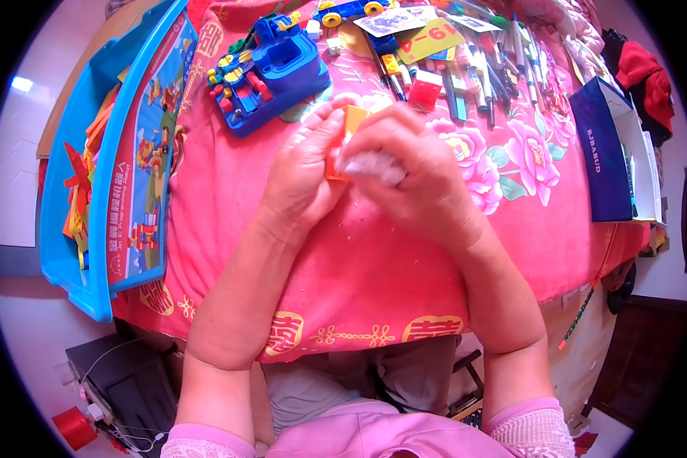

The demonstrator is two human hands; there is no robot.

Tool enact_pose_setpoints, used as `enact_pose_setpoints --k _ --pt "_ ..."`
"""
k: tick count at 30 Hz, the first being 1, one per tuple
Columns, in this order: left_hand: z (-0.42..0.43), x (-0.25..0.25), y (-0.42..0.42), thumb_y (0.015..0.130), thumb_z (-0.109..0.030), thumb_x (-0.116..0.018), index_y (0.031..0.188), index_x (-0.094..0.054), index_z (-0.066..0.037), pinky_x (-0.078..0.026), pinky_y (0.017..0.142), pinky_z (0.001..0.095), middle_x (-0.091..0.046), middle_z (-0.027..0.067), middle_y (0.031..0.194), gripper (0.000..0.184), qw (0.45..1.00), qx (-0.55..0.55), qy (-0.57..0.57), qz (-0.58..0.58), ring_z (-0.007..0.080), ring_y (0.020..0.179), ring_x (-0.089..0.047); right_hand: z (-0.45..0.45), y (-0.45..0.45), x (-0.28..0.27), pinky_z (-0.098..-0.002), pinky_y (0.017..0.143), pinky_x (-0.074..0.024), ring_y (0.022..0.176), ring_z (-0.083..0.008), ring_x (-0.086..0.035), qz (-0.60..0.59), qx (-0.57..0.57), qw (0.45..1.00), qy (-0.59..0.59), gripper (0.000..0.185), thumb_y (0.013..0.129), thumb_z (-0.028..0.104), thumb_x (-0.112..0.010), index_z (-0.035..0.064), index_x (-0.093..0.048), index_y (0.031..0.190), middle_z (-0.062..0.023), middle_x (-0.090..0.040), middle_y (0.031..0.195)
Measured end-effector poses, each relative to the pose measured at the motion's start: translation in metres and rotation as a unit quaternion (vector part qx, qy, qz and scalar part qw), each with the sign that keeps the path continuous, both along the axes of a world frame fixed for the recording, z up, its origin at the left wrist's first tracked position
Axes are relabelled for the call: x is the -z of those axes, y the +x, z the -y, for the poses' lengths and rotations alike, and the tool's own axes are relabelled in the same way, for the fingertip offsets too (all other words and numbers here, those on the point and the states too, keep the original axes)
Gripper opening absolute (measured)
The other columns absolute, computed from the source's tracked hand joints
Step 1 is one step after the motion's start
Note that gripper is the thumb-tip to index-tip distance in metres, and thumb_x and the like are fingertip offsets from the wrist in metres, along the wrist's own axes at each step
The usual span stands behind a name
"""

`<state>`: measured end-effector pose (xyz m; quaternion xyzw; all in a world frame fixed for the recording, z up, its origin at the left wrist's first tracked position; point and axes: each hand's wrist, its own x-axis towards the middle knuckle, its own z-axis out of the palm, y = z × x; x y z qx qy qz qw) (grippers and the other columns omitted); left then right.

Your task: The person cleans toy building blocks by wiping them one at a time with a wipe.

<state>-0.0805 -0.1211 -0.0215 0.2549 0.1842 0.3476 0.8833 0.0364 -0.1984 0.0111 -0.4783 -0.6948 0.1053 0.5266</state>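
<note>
My left hand is wrapped round an orange block, which stands between my two hands above the pink flowered cloth. In my right hand is a crumpled white tissue, pressed against the block's right side. Part of the block is hidden behind my right fingers. Small white crumbs lie on the cloth below my hands. A blue toy with yellow and red parts sits just beyond my left hand.
At the left stands a blue bin holding colourful toy pieces. Many pens and markers lie at the back right, near a red block. A dark blue box stands at the right edge.
</note>
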Motion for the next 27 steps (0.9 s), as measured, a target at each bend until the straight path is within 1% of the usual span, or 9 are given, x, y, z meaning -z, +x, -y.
enact_pose_setpoints --k 4,7,8,11,13,15,20,23,27 --pt "-0.005 -0.005 -0.005 0.091 -0.016 -0.047 0.103 -0.052 -0.003 -0.050 0.075 0.0299 -0.060 0.0088 0.094 0.018 0.999 -0.018 0.006 -0.026 0.0168 0.085 -0.060 0.007 -0.003 0.001 -0.0344 0.059 -0.0456 0.071 -0.0294 -0.056 0.002 -0.099 0.993 -0.066 0.019 0.062 0.004 -0.065 0.0069 -0.055 0.079 -0.0100 -0.052 0.074" --pt "-0.002 -0.006 -0.004 0.090 -0.019 -0.050 0.100 -0.054 -0.002 -0.051 0.072 0.0283 -0.061 0.0073 0.088 0.020 0.999 -0.009 0.032 -0.021 0.0152 0.082 -0.060 0.005 0.004 -0.005 -0.0280 0.057 -0.0458 0.066 -0.0195 -0.058 -0.097 -0.047 0.994 -0.025 0.018 0.067 0.003 -0.064 0.0059 -0.055 0.082 -0.0058 -0.053 0.076" --pt "-0.004 -0.004 -0.007 0.090 -0.019 -0.050 0.100 -0.055 -0.002 -0.051 0.071 0.0277 -0.061 0.0073 0.089 0.020 0.998 0.008 0.055 -0.011 0.0148 0.082 -0.060 0.010 -0.001 -0.012 -0.0211 0.055 -0.0451 0.064 -0.0085 -0.057 -0.262 -0.032 0.961 -0.081 0.015 0.073 0.005 -0.063 0.0043 -0.054 0.086 -0.0018 -0.057 0.077" --pt "0.003 -0.011 -0.009 0.090 -0.021 -0.051 0.104 -0.053 -0.002 -0.050 0.066 0.0235 -0.060 0.0065 0.088 0.024 0.990 0.033 0.130 -0.030 0.0121 0.077 -0.060 0.007 0.012 -0.011 -0.0177 0.054 -0.0448 0.065 -0.0036 -0.056 -0.351 -0.010 0.932 -0.093 0.015 0.078 0.008 -0.063 0.0033 -0.054 0.089 -0.0012 -0.060 0.077" --pt "0.013 -0.018 0.001 0.090 -0.021 -0.050 0.105 -0.052 -0.002 -0.049 0.064 0.0225 -0.060 0.0060 0.088 0.024 0.982 -0.007 0.167 -0.083 0.0113 0.075 -0.059 0.007 0.015 -0.011 -0.0177 0.053 -0.0441 0.065 -0.0030 -0.056 -0.337 -0.017 0.930 -0.144 0.016 0.079 0.011 -0.063 0.0024 -0.055 0.088 -0.0019 -0.061 0.073" --pt "0.012 -0.021 -0.008 0.091 -0.027 -0.049 0.108 -0.050 -0.002 -0.048 0.061 0.0212 -0.059 0.0057 0.089 0.030 0.983 0.052 0.156 -0.077 0.0106 0.074 -0.059 0.004 0.020 -0.009 -0.0177 0.052 -0.0437 0.064 -0.0032 -0.056 -0.320 -0.037 0.921 -0.220 0.016 0.078 0.013 -0.064 0.0022 -0.056 0.088 -0.0024 -0.062 0.074" --pt "0.001 -0.018 -0.016 0.089 -0.037 -0.049 0.111 -0.048 -0.006 -0.046 0.057 0.0203 -0.057 0.0052 0.088 0.038 0.990 0.135 0.041 0.024 0.0102 0.072 -0.058 -0.004 0.025 0.008 -0.0188 0.049 -0.0431 0.061 -0.0041 -0.056 -0.270 0.050 0.939 -0.207 0.019 0.078 0.014 -0.066 0.0017 -0.055 0.088 -0.0036 -0.062 0.072" --pt "-0.002 -0.010 -0.015 0.086 -0.045 -0.050 0.120 -0.041 -0.004 -0.043 0.051 0.0188 -0.053 0.0091 0.094 0.054 0.990 0.117 0.060 0.060 0.0126 0.069 -0.054 -0.006 0.022 0.008 -0.0191 0.049 -0.0428 0.060 -0.0043 -0.055 -0.289 0.056 0.939 -0.177 0.020 0.078 0.015 -0.065 0.0020 -0.054 0.089 -0.0035 -0.061 0.071" --pt "0.002 -0.016 -0.015 0.085 -0.038 -0.055 0.118 -0.042 -0.004 -0.047 0.056 0.0218 -0.053 0.0104 0.097 0.050 0.990 0.092 0.100 -0.031 0.0147 0.072 -0.054 -0.003 0.020 0.003 -0.0188 0.050 -0.0426 0.063 -0.0043 -0.055 -0.312 0.054 0.931 -0.182 0.020 0.079 0.013 -0.065 0.0024 -0.052 0.090 -0.0031 -0.061 0.074"
